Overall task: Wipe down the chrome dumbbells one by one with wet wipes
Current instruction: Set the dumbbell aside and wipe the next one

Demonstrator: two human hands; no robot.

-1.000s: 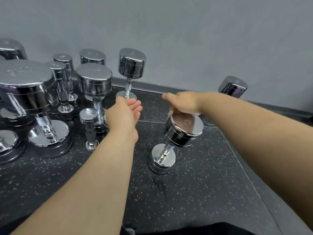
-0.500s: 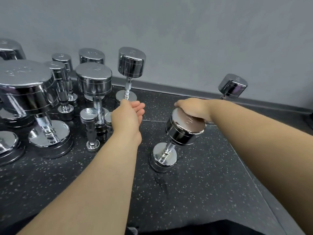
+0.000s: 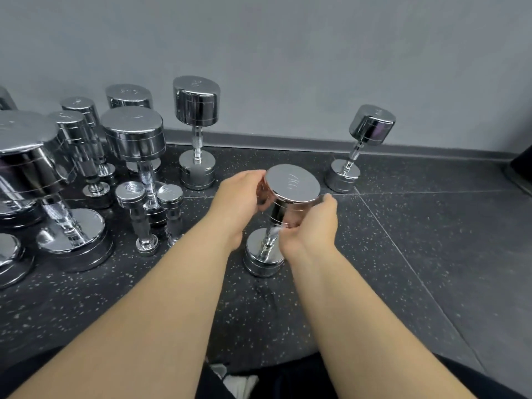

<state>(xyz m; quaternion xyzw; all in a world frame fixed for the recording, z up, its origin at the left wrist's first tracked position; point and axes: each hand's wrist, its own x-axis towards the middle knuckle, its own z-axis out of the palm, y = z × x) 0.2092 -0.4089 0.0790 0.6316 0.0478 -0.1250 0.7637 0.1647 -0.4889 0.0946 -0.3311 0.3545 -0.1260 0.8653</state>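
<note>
A white bundle (image 3: 237,381), possibly spare wipes, is seen on the near side of the upright dumbbell (image 3: 292,184), which is stood on the speckled floor (image 3: 403,254). Its upper head is gripped by the left hand (image 3: 239,204), fingers clamped on the rim. A wet wipe (image 3: 277,228) is pinched against its handle by the right hand (image 3: 312,223), fingers curled. This wipe-down is judged under way. Left of it a cluster of dumbbells (image 3: 135,136), and beyond it a tall dumbbell (image 3: 197,131) and a lone dumbbell (image 3: 359,148), are seen; whether they are cleaned cannot be told.

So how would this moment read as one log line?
left hand: grips dumbbell top | right hand: wipe at handle | dumbbell: standing on floor
</note>
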